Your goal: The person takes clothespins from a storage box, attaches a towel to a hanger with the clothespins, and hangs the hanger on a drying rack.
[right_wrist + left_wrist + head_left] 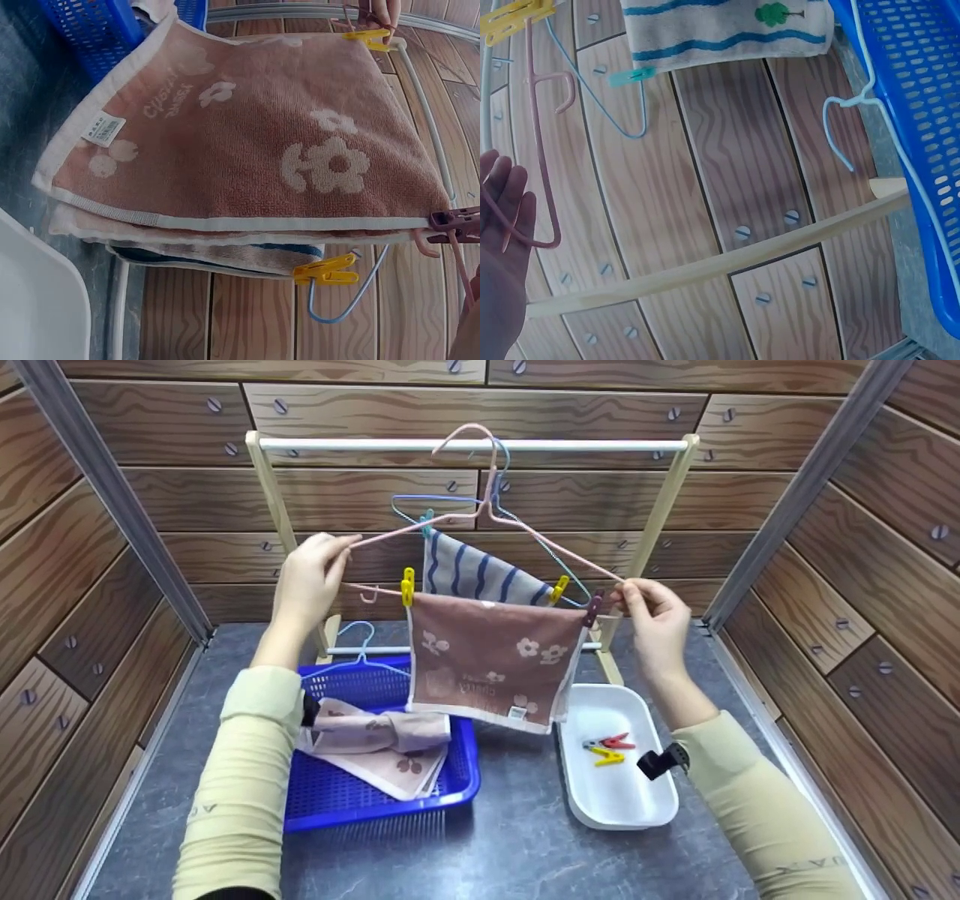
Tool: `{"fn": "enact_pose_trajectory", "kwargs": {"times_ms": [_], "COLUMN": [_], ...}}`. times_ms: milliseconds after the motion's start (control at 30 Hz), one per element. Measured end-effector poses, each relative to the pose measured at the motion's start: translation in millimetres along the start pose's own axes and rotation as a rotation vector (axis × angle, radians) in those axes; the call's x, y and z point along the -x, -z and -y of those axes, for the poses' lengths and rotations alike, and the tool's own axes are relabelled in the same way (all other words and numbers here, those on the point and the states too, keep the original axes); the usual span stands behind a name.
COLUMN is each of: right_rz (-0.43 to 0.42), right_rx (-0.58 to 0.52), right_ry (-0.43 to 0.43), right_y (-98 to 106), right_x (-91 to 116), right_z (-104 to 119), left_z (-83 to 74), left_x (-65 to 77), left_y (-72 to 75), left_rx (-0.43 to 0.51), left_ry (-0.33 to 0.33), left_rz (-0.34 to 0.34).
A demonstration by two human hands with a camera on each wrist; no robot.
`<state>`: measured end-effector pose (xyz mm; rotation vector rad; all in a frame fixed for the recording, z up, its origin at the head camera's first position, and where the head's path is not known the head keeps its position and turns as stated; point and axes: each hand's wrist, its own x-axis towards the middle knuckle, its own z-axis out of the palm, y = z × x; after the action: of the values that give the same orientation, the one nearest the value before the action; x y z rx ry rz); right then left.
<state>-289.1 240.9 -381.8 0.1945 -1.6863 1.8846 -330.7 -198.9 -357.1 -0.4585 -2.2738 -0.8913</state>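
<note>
My left hand (306, 581) pinches the left end of a pink clothes hanger (555, 546). At the other end, my right hand (660, 619) pinches the hanger's right corner between thumb and fingers. A brown flowered towel (495, 652) hangs over its lower bar, held by a yellow clothespin (407, 587) on the left and a purple clothespin (453, 223) on the right. The hanger's hook stands at the white rail; whether it rests on it, I cannot tell. Behind hangs a blue-striped towel (480, 570) on a blue hanger (439, 498), tilted, with teal and yellow clothespins.
The drying rack (337, 445) has wooden legs. A blue basket (466, 780) at left holds a pale pink towel (405, 742) and a light blue hanger (363, 658). On the right, a white tray (619, 802) holds a few clothespins (609, 756). Wood-patterned panels enclose the area.
</note>
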Motion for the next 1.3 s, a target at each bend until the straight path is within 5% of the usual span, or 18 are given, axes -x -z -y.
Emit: {"fn": "enact_pose_trajectory", "kwargs": {"times_ms": [367, 667, 1033, 1167, 1300], "right_rz": [-0.065, -0.110, -0.155, -0.166, -0.202], "right_rx": [-0.016, 0.000, 0.080, 0.131, 0.196], "right_ry": [0.063, 0.163, 0.286, 0.307, 0.287], "right_y": [-9, -13, -10, -10, -13], "right_x": [-19, -37, -53, -52, -50], "right_z": [23, 37, 31, 24, 16], "left_z": [-10.5, -29.9, -41.8, -37.4, -29.7], "left_x": [-29.5, -56.6, -72.0, -69.0, -65.7], "left_y": [1.1, 8.1, -5.4, -13.1, -20.3], "left_rx": [-0.007, -0.108, -0.201, -0.217, -0.220], "left_ry": [0.018, 0.043, 0.088, 0.092, 0.104], "left_rz": [-0.070, -0.080, -0.110, -0.066, 0.050]}}
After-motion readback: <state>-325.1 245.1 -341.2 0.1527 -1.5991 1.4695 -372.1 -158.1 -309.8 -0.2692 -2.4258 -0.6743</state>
